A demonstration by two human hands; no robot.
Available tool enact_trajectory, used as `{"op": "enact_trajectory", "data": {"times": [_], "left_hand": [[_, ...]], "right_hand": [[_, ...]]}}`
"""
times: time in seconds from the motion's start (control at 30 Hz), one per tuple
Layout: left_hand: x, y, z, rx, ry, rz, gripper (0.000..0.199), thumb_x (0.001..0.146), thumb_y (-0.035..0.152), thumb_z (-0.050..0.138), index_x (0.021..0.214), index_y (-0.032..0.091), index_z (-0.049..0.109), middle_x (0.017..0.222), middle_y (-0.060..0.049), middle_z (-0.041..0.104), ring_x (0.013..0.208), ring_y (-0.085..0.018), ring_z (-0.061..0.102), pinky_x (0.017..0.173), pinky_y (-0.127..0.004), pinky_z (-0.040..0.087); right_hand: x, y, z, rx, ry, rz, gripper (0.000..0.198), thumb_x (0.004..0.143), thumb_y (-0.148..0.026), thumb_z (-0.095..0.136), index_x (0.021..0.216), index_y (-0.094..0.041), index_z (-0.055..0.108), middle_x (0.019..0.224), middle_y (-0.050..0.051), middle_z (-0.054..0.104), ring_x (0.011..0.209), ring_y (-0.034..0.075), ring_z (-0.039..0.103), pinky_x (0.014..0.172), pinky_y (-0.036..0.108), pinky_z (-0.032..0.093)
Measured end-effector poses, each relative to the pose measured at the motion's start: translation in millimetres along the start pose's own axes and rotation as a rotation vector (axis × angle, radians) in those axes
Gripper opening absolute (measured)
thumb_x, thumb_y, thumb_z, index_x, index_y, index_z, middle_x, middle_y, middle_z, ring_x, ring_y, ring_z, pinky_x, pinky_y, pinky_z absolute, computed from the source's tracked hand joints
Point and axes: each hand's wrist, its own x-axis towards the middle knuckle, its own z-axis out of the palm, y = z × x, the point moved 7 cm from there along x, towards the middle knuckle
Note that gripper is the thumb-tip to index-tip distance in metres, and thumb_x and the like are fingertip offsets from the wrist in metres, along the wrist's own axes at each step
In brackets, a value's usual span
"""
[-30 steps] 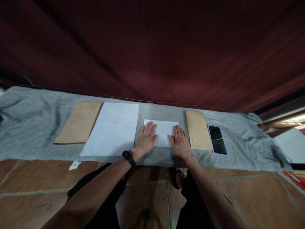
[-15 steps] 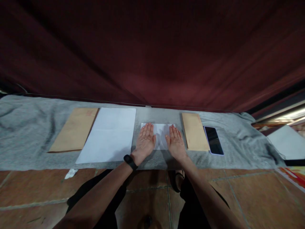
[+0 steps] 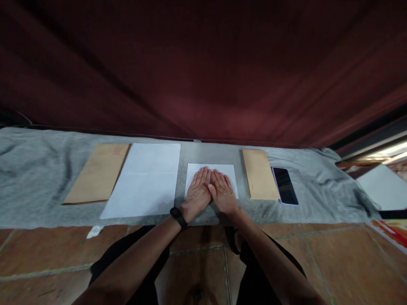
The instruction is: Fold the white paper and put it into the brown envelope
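Observation:
A small white sheet of paper, which looks folded, lies flat on the grey cloth in front of me. My left hand rests palm down on its middle, fingers stretched out. Beside it, my right hand also lies flat on the paper, its thumb touching the left hand. Both hands hide the paper's centre and part of its near edge. To the left is a larger stack of white paper. On the right lies a narrow pile of brown envelopes.
Larger brown envelopes lie at the far left, next to the white stack. A phone sits right of the narrow envelopes. A dark red curtain hangs behind the cloth. A crumpled tissue is on the tiled floor.
Both hands have slid inward from the two sides of the small paper and now meet at its middle. The paper's side edges have come into view.

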Motion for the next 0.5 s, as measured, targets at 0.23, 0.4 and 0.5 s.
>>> {"op": "enact_trajectory", "data": {"times": [0.23,0.4,0.5], "left_hand": [[-0.5,-15.4,-6.2,-0.002,0.05,-0.055,0.06,0.099,0.023,0.029,0.156,0.004,0.026,0.163,-0.019,0.03,0.155,-0.025,0.017,0.125,-0.046,0.024],[-3.6,-24.6,-9.5,0.024,0.034,-0.105,0.06,0.102,0.03,0.029,0.155,0.002,0.03,0.163,-0.019,0.03,0.154,-0.026,0.019,0.126,-0.044,0.021],[-3.4,-29.2,-11.3,0.037,0.013,-0.131,0.061,0.102,0.032,0.029,0.155,0.001,0.03,0.163,-0.019,0.029,0.154,-0.027,0.02,0.126,-0.046,0.021]], "right_hand": [[-1.7,12.3,-2.5,-0.075,0.034,0.03,0.061,0.107,-0.045,0.029,0.159,-0.013,0.027,0.164,0.013,0.029,0.152,0.027,0.027,0.125,0.053,0.017],[-5.4,24.3,-5.1,-0.148,0.041,0.084,0.062,0.107,-0.044,0.03,0.158,-0.009,0.028,0.164,0.015,0.027,0.152,0.029,0.026,0.124,0.052,0.018],[-6.7,30.5,-7.3,-0.188,0.06,0.101,0.063,0.107,-0.044,0.03,0.158,-0.007,0.028,0.163,0.017,0.029,0.151,0.03,0.028,0.123,0.052,0.019]]}}
